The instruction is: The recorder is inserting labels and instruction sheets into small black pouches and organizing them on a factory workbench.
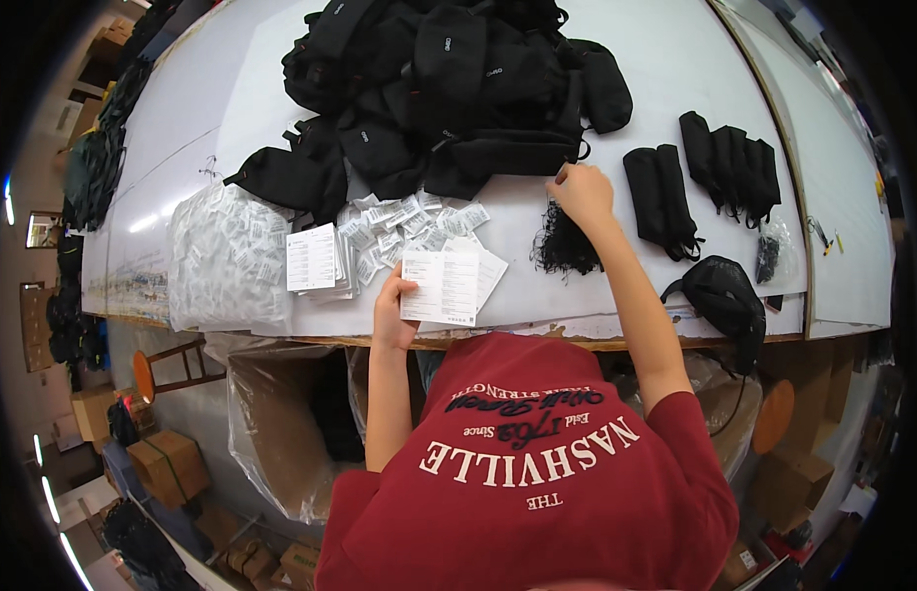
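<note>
The creased white leaflet (440, 287) is in your left hand (392, 310), your thumb clamped over its left edge, just above the front of the worktop (675, 69); more paper juts out behind its right side, and whether you grip that too cannot be told. Your right hand (584, 192) is at the top of the black cords (567, 241), fingertips close together; you cannot tell from here whether they pinch a strand. Just left of the leaflet stands a stack of printed cards (314, 261), with loose white packets (399, 225) behind it and a clear plastic bag (227, 261) of more at the far left. As for progress, much appears left: the leaflet is outside any pouch, the cords lie tangled, and the big heap of black pouches (449, 74) spreads beyond your hands. Two small groups of pouches (660, 202) lie apart at right, perhaps sorted already, though nothing shows whether they are finished. Nearer you there hangs a black strapped bag (722, 300).
</note>
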`<state>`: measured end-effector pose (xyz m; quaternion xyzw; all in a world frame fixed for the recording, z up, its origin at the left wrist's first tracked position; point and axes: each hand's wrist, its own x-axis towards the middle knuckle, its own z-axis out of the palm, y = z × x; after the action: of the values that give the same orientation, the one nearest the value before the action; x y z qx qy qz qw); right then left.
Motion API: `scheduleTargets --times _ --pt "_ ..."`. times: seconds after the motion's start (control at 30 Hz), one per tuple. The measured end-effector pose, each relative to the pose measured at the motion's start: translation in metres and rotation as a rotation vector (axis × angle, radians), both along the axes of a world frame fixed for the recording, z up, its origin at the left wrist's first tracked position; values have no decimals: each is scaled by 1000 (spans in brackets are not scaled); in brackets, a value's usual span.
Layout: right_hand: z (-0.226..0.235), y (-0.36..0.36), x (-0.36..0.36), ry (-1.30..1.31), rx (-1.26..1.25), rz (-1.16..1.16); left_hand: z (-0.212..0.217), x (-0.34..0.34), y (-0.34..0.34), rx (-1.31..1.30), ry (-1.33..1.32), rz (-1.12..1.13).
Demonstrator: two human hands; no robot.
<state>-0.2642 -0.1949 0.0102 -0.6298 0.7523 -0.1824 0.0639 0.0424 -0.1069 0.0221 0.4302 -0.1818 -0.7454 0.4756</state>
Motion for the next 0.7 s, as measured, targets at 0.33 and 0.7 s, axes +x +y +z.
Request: scheduleTargets --times 0.33,0.7 --pt "-41 -12 4 154 -68 147 -29 -6 8 81 34 -93" --pt "102 34 12 -442 -417 239 20 -16 23 -288 -429 -217"
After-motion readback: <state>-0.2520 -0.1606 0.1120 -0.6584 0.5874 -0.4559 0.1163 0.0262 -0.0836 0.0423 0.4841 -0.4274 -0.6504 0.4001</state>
